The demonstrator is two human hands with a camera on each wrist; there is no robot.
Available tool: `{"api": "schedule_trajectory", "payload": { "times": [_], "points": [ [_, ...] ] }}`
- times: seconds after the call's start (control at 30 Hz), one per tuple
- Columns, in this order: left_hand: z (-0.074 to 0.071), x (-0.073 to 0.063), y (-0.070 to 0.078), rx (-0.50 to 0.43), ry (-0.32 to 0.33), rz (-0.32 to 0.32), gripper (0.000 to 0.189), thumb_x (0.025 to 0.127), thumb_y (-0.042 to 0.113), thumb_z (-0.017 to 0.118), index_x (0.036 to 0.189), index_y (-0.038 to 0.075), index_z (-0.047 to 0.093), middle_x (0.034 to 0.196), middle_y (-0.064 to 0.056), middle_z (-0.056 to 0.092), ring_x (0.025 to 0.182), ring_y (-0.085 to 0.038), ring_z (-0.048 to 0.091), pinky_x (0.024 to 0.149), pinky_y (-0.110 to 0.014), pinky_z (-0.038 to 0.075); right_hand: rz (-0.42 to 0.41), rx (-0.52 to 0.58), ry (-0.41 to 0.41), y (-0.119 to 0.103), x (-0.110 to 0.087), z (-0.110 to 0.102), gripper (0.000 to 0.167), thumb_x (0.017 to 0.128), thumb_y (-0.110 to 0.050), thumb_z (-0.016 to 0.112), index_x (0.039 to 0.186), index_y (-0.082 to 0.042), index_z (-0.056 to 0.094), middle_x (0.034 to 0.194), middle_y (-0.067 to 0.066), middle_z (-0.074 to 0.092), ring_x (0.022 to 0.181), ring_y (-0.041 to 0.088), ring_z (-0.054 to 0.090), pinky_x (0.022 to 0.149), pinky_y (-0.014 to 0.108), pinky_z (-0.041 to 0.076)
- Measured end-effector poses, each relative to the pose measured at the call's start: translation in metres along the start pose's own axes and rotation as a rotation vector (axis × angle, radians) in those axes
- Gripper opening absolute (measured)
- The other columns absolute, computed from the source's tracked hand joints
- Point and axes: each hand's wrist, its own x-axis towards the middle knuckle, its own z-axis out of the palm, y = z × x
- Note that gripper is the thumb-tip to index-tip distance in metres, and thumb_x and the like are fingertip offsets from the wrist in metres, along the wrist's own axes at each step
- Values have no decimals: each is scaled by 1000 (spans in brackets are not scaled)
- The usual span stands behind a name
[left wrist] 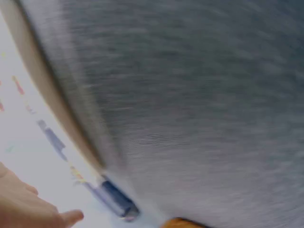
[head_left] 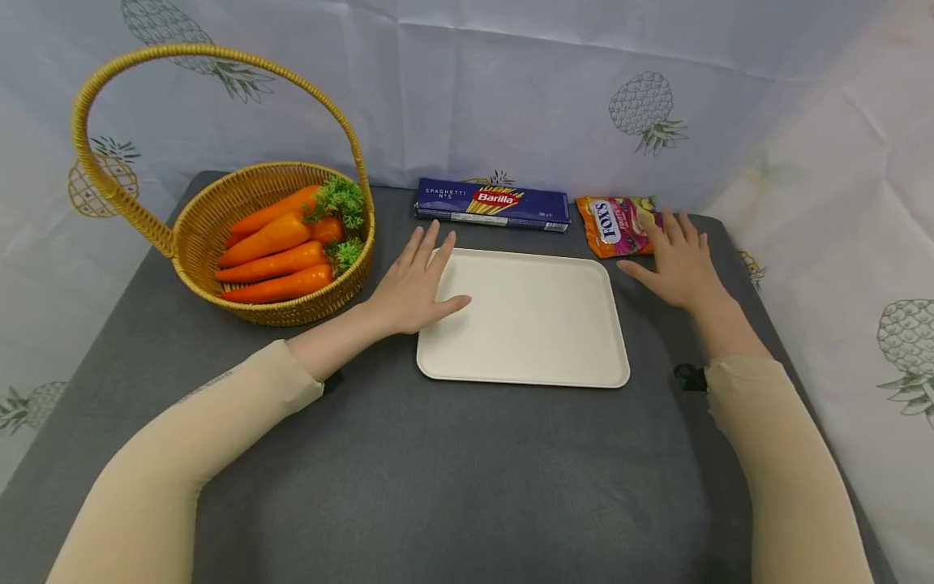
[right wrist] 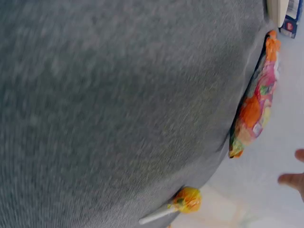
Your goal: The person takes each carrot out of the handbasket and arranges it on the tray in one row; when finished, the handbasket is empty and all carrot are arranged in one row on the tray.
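My left hand (head_left: 409,296), fingers spread and straight, reaches over the left edge of a cream rectangular tray (head_left: 525,316). Nothing is in its grasp; its thumb shows at the lower left of the left wrist view. On the right, my other hand (head_left: 682,268) is spread too, with its fingers overlapping the right end of an orange and pink Fox's candy bag (head_left: 613,229) in the head view. In the right wrist view that candy bag (right wrist: 256,99) lies on the table, apart from the visible fingertips (right wrist: 290,179).
A blue Barilla spaghetti box (head_left: 492,205) lies behind the tray. At the left stands a yellow wicker basket (head_left: 292,314) with a tall handle, holding several orange carrots (head_left: 273,266). A yellow-wrapped lollipop (right wrist: 187,199) lies near the table's edge. White pineapple-print cloth (head_left: 511,97) hangs behind.
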Motion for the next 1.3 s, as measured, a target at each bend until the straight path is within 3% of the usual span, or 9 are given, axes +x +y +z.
{"api": "schedule_trajectory", "payload": {
  "times": [0.13, 0.23, 0.4, 0.57, 0.7, 0.93, 1.17, 1.3],
  "points": [
    [-23, -12, 17, -143, 48, 71, 86, 97, 60, 47, 160, 18, 7, 169, -9, -2, 157, -33, 1, 122, -61, 24, -46, 36, 15, -6, 2, 0, 77, 96, -48, 57, 155, -8, 27, 160, 30, 19, 143, 58, 21, 110, 78, 23],
    [-46, -21, 26, -203, 101, 118, 79, 99, 53, 50, 159, 14, 18, 168, -9, 12, 156, -32, 15, 125, -56, 23, -59, 82, 11, -13, 3, 1, 68, 95, -33, 62, 150, -3, 36, 153, 31, 32, 138, 54, 31, 111, 74, 28],
    [-81, -31, 20, -241, 195, 125, 67, 100, 44, 52, 154, 11, 31, 161, -10, 33, 151, -30, 30, 126, -50, 24, -101, 161, 15, -21, 4, 3, 54, 92, -21, 66, 140, -1, 49, 141, 29, 49, 128, 47, 45, 109, 67, 36],
    [-103, -40, 0, -290, 256, 80, 56, 101, 37, 53, 149, 10, 41, 153, -12, 44, 140, -32, 43, 117, -52, 35, -132, 245, 12, -24, 4, 6, 44, 91, -12, 68, 131, 2, 58, 131, 27, 59, 120, 46, 54, 105, 63, 42],
    [-118, -51, -17, -324, 267, 19, 48, 102, 33, 52, 144, 11, 48, 146, -14, 51, 128, -36, 50, 108, -54, 41, -130, 290, -46, -24, 6, 8, 45, 89, -11, 70, 130, 2, 59, 127, 26, 61, 111, 44, 60, 96, 60, 49],
    [-140, -59, -55, -383, 249, -112, 49, 103, 41, 45, 144, 15, 49, 150, -14, 48, 136, -39, 44, 110, -60, 36, -88, 301, -185, -24, 5, 12, 52, 89, -19, 71, 135, -1, 54, 134, 24, 59, 109, 43, 63, 91, 59, 54],
    [-154, -61, -100, -502, 231, -278, 51, 103, 48, 40, 148, 24, 44, 157, -10, 39, 143, -36, 36, 115, -60, 30, -87, 309, -201, -26, 7, 15, 52, 89, -17, 72, 135, -2, 55, 135, 24, 59, 109, 42, 64, 92, 58, 54],
    [-157, -59, -122, -556, 210, -333, 52, 104, 48, 37, 150, 24, 41, 163, -6, 30, 149, -36, 28, 120, -61, 24, -88, 317, -209, -28, 8, 15, 52, 88, -15, 73, 134, -1, 56, 134, 24, 59, 109, 42, 64, 91, 57, 55]
  ]
}}
